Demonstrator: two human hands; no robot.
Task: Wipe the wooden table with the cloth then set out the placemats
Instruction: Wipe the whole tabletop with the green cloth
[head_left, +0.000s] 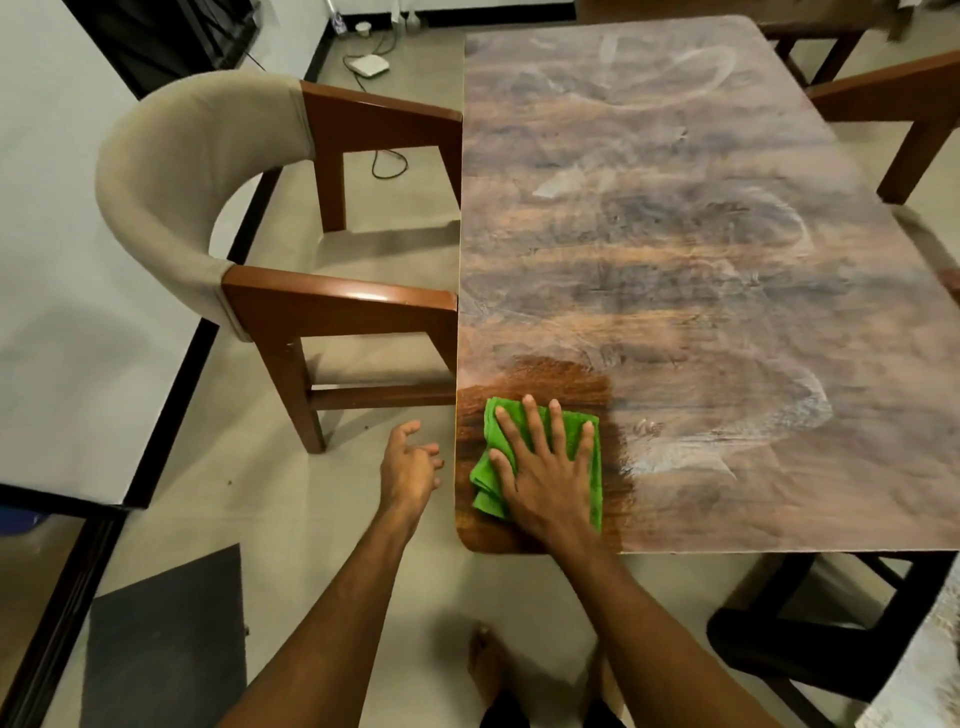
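The right hand (545, 478) lies flat, fingers spread, pressing on the folded green cloth (584, 441) at the near left corner of the counter (675, 234). The cloth sits under the palm and shows out past the fingertips and on both sides. Around it the wood is dark and glossy, perhaps wet; the other parts look dull and streaked. The left hand (408, 467) hangs off the counter's edge, fingers loosely curled, holding nothing. A chair (208, 208) stands at the left.
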